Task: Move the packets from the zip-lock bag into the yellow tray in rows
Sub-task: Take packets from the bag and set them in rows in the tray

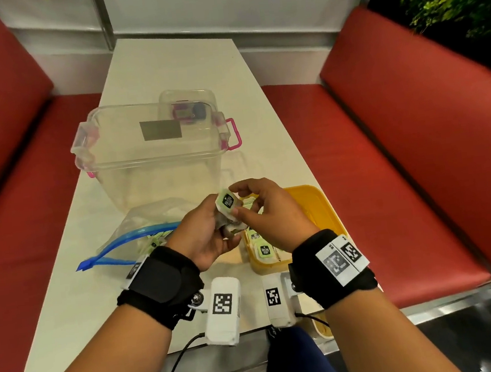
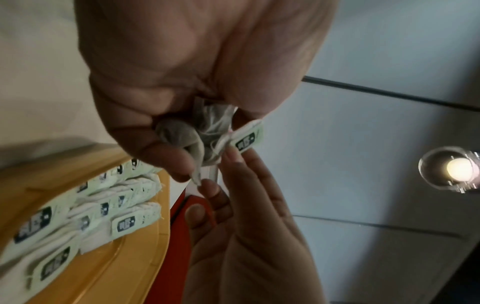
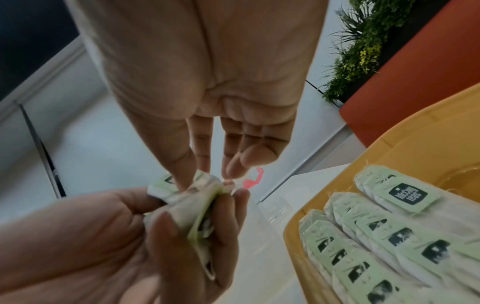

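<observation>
My left hand [image 1: 223, 221] grips a crumpled bunch of tea-bag packets [image 2: 182, 135] above the table, between the bag and the tray. My right hand [image 1: 238, 201] pinches the top packet [image 1: 227, 201], a white sachet with a green tag, between thumb and forefinger [image 3: 193, 176]. The yellow tray [image 1: 325, 204] lies just right of the hands. It holds several packets [image 3: 376, 226] laid side by side in rows. The zip-lock bag [image 1: 139, 227] with its blue zipper lies open on the left, and a few packets [image 1: 156, 240] show inside it.
A large clear plastic box [image 1: 150, 153] with pink latches stands behind the hands, with a smaller clear container [image 1: 187, 107] beyond it. Red bench seats [image 1: 416, 152] flank the white table [image 1: 171, 66]. The near table edge is just below my wrists.
</observation>
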Action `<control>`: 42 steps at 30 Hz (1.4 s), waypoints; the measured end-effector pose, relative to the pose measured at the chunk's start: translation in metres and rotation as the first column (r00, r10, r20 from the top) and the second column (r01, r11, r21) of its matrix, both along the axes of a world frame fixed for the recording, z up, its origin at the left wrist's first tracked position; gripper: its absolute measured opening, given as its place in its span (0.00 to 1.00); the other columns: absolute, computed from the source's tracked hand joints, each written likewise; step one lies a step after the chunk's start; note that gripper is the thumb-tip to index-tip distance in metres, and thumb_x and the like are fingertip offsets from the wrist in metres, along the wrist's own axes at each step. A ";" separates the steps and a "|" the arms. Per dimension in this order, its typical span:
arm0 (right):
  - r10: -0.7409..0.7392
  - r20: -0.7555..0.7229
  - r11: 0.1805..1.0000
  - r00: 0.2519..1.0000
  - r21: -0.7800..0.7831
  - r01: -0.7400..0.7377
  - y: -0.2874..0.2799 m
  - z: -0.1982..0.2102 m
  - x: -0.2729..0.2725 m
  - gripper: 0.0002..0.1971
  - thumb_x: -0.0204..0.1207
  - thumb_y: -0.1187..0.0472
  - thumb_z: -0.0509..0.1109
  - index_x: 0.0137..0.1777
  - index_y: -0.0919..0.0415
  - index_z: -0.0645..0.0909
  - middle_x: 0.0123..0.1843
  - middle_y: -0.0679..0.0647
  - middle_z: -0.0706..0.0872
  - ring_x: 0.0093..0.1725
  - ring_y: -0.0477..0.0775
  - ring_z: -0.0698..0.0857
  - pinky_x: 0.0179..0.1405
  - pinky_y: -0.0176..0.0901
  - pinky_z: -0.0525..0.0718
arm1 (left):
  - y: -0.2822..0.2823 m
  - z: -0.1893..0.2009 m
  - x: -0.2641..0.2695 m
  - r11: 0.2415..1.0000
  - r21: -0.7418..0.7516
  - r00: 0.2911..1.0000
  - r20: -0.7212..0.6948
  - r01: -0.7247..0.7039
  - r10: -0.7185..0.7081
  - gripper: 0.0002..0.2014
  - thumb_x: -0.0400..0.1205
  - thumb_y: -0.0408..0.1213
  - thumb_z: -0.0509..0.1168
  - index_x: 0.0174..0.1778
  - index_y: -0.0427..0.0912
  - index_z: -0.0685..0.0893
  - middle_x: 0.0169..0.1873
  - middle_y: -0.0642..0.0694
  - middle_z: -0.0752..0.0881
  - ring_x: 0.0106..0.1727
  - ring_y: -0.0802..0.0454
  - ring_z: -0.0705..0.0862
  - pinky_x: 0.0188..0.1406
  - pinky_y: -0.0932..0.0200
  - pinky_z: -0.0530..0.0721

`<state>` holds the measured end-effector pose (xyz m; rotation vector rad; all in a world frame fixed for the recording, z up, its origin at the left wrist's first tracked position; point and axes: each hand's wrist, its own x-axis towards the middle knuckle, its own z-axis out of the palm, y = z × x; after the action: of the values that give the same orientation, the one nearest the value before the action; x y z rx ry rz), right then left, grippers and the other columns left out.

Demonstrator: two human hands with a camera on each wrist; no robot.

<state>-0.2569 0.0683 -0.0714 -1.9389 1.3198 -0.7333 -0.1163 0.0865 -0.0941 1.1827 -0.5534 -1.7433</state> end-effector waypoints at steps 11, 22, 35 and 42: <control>-0.091 0.197 0.995 0.976 0.053 0.082 -0.001 -0.004 -0.007 0.07 0.72 0.61 0.77 0.42 0.62 0.82 0.35 0.54 0.85 0.34 0.47 0.81 0.36 0.42 0.81 | 0.008 0.003 -0.002 0.996 -0.087 0.976 0.210 -0.033 0.051 0.12 0.85 0.41 0.56 0.45 0.45 0.85 0.35 0.46 0.84 0.31 0.53 0.74 0.26 0.59 0.69; -0.025 0.092 0.994 0.995 0.105 0.015 0.000 0.007 -0.021 0.07 0.73 0.63 0.76 0.40 0.66 0.83 0.28 0.52 0.79 0.26 0.44 0.73 0.26 0.34 0.72 | 0.012 0.002 0.001 0.912 -0.400 0.905 0.415 0.092 0.091 0.09 0.78 0.48 0.69 0.47 0.47 0.86 0.23 0.48 0.82 0.22 0.58 0.73 0.20 0.66 0.70; -0.038 0.011 0.996 0.999 0.084 0.037 -0.007 0.019 -0.036 0.13 0.69 0.52 0.80 0.51 0.53 0.85 0.43 0.47 0.86 0.32 0.45 0.80 0.31 0.38 0.81 | 0.000 0.003 0.000 0.877 -0.478 0.875 0.445 0.050 0.192 0.03 0.81 0.38 0.70 0.43 0.44 0.86 0.21 0.49 0.82 0.23 0.56 0.73 0.22 0.67 0.72; 0.103 -0.298 0.991 0.949 -0.056 -0.125 -0.033 0.046 -0.041 0.01 0.73 0.61 0.76 0.43 0.55 0.88 0.31 0.46 0.84 0.30 0.42 0.78 0.29 0.28 0.74 | -0.010 -0.008 -0.013 0.878 -0.448 0.847 0.521 0.168 0.103 0.03 0.80 0.40 0.71 0.42 0.48 0.88 0.21 0.51 0.82 0.22 0.60 0.75 0.24 0.67 0.71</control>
<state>-0.2977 0.0353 -0.0253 -2.2301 1.3528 -0.4535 -0.1292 0.0769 -0.1024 1.2832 -1.2714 -1.1715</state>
